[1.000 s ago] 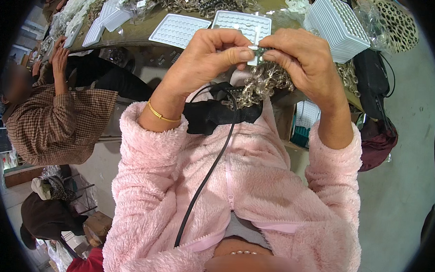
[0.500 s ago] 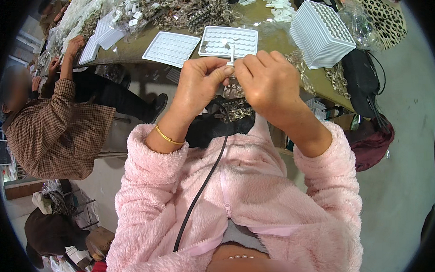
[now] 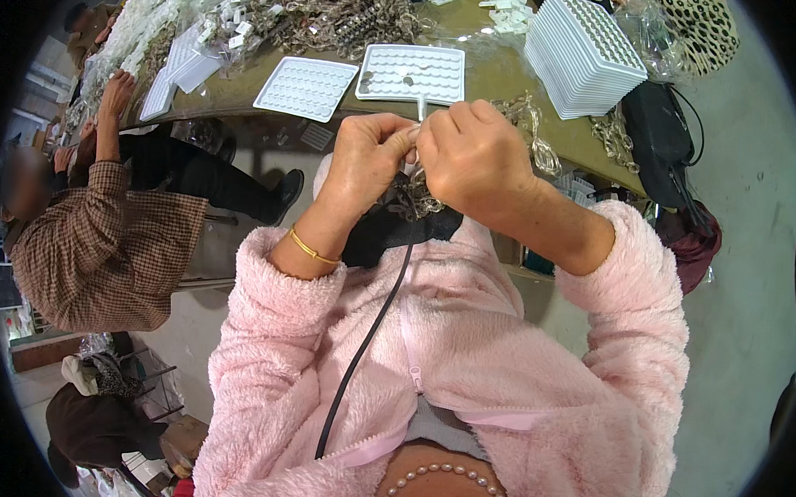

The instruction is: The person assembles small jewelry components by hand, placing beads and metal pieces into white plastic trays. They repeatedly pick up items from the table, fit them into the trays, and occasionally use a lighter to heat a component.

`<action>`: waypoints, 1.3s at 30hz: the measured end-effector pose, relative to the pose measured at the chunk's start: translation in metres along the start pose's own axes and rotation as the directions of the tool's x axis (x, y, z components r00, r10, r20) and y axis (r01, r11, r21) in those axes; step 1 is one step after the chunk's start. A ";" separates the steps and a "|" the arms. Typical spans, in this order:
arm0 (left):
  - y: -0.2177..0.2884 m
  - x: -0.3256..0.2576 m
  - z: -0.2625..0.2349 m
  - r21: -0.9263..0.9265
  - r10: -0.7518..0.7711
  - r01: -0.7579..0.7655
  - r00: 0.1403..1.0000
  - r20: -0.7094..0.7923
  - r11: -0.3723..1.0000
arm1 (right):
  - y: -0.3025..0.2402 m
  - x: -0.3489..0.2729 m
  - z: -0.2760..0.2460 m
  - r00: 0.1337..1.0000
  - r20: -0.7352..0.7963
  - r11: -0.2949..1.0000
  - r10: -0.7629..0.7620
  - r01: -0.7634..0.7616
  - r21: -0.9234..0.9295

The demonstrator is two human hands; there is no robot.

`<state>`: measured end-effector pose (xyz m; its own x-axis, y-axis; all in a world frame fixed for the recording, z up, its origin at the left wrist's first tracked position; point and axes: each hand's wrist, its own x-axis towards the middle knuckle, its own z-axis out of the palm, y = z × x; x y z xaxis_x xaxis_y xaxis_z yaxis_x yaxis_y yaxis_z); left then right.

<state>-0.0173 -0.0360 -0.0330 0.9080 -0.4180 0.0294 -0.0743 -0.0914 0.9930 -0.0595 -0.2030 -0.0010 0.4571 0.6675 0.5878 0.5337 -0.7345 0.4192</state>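
1. Left hand (image 3: 366,160) and right hand (image 3: 473,155) are closed together, both pinching a small white piece (image 3: 420,109).
2. Tangled chain (image 3: 415,196) dangles at six o'clock beneath them.
3. White tray (image 3: 411,74) lies at twelve.

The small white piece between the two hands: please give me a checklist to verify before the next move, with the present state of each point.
1. Small white piece pinched by both hands: ok, the left hand and right hand meet around it.
2. Grip firm: cannot tell, the fingertips hide the contact.
3. Metal chain bundle kept under control: ok, it hangs just below the hands, over the lap.
4. White tray with round pockets within reach: ok, it lies on the table directly beyond the hands.
5. Free pockets in that tray: ok, only a few hold pieces.
6. Neighbour in the checked shirt clear of the hands: ok, seated well to the left.
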 end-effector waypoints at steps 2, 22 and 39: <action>0.000 0.002 -0.002 -0.029 -0.013 0.013 1.000 0.014 0.999 | 0.002 0.003 0.001 1.000 0.015 1.000 -0.016 0.016 0.009; 0.019 -0.018 -0.036 -0.441 0.150 -0.199 0.978 -0.145 0.875 | 0.097 -0.018 0.088 0.769 0.331 0.833 0.547 -0.538 -0.126; 0.023 -0.029 -0.021 -0.168 0.207 -0.222 0.973 -0.104 0.961 | 0.015 0.026 -0.004 0.826 0.320 0.008 0.464 -0.365 0.931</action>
<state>-0.0369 -0.0067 -0.0085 0.9109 -0.3317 0.2456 -0.2035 0.1567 0.9664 -0.0417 -0.1971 0.0234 0.8526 0.2497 0.4590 0.5001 -0.1355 -0.8553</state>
